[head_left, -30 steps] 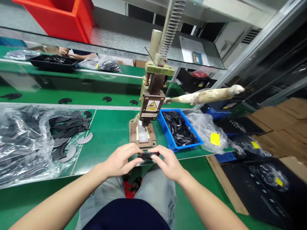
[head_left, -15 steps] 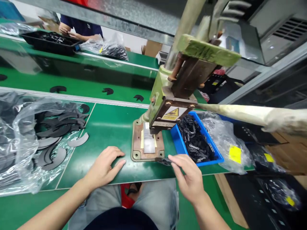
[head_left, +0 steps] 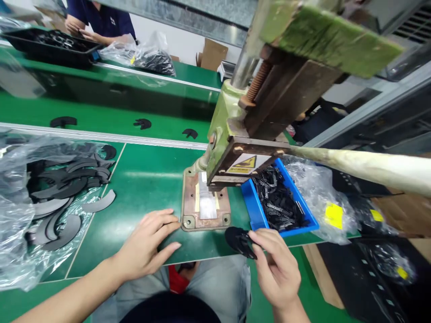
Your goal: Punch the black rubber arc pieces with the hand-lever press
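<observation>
Directions run clockwise around the brown, rectangular metal base plate point(head_left: 186, 220) of a green press point(head_left: 218, 110), which stands on a glossy green counter point(head_left: 144, 179). At nine o'clock, a crumpled clear plastic bag point(head_left: 15, 258) spills flat, dark grey and black crescent-shaped pieces point(head_left: 62, 233); one lighter grey crescent point(head_left: 100, 204) lies just beside it. At eight o'clock, the person's left hand point(head_left: 151, 242) rests on the counter, fingers loosely spread and grasping nothing, their tips just beside the plate. At five o'clock, near the counter's front edge, is a small, flat, matte black part point(head_left: 236, 239): smooth and rounded at its left end, uneven and ridged toward the right. The fingers of the right hand point(head_left: 278, 264), at four o'clock, pinch that ridged end. At three o'clock, a blue plastic bin point(head_left: 249, 204) holds thin black pieces point(head_left: 278, 202); beyond it sits a clear plastic bag with a yellow label point(head_left: 334, 216).
</observation>
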`<state>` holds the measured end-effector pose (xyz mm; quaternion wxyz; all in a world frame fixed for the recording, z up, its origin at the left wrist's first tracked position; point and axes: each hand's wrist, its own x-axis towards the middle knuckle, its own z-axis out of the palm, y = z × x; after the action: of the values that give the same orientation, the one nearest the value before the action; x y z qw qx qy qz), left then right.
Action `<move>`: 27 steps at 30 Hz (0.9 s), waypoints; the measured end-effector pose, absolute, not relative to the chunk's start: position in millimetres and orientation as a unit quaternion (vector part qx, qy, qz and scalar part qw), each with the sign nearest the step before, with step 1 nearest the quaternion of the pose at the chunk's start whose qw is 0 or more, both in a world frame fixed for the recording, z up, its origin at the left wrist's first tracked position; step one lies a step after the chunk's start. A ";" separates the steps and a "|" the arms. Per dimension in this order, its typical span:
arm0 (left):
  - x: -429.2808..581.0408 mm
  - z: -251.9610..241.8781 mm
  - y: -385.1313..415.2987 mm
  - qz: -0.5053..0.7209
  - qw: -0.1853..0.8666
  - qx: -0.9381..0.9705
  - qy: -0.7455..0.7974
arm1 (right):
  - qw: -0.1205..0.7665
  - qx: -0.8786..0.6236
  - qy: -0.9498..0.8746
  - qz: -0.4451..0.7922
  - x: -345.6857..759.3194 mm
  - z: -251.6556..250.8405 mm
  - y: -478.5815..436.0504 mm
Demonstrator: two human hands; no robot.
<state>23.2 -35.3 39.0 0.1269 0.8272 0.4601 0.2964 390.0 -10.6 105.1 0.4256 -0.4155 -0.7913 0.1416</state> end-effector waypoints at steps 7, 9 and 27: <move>71.9 73.7 19.5 0.194 0.098 0.937 0.275 | 0.440 -0.424 -0.783 0.119 406.5 118.3 -29.2; 59.7 77.4 50.3 0.199 0.079 0.918 0.334 | 0.441 -0.426 -0.782 0.118 413.1 121.3 -36.9; -6.0 3.6 67.9 0.435 0.207 0.589 0.649 | 0.299 -0.649 -0.699 -0.012 482.2 191.5 182.7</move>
<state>-6.0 67.9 3.6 0.2066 0.5890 0.6489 0.4351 482.2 182.7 191.5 0.2994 -0.6490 -0.6993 -0.0118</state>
